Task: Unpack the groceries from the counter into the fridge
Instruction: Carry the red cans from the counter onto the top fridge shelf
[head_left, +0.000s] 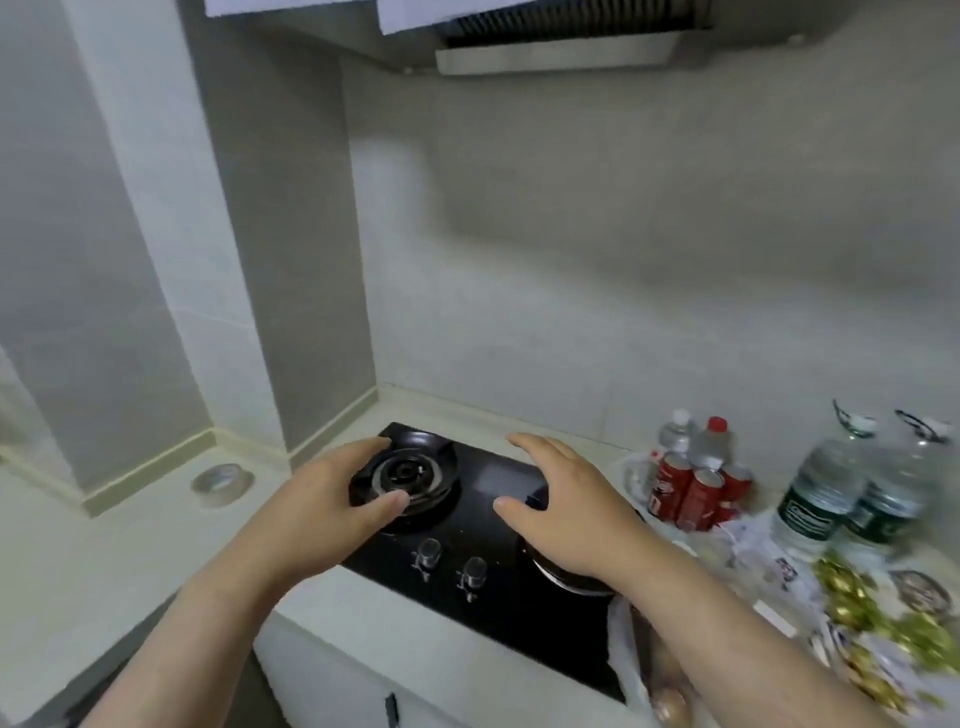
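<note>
I held my left hand (322, 501) and right hand (563, 506) above the black glass gas hob (467, 525), fingers spread and relaxed, gripping nothing. The groceries stood on the pale stone counter (104, 561) at 3 o'clock from my right hand: a cluster of red drink cans (693, 493), two small clear plastic bottles (711, 447) just behind them, and two large green-labelled water bottles (831, 493) farther out. Gold-wrapped sweets (852, 613) lay at 4 o'clock.
</note>
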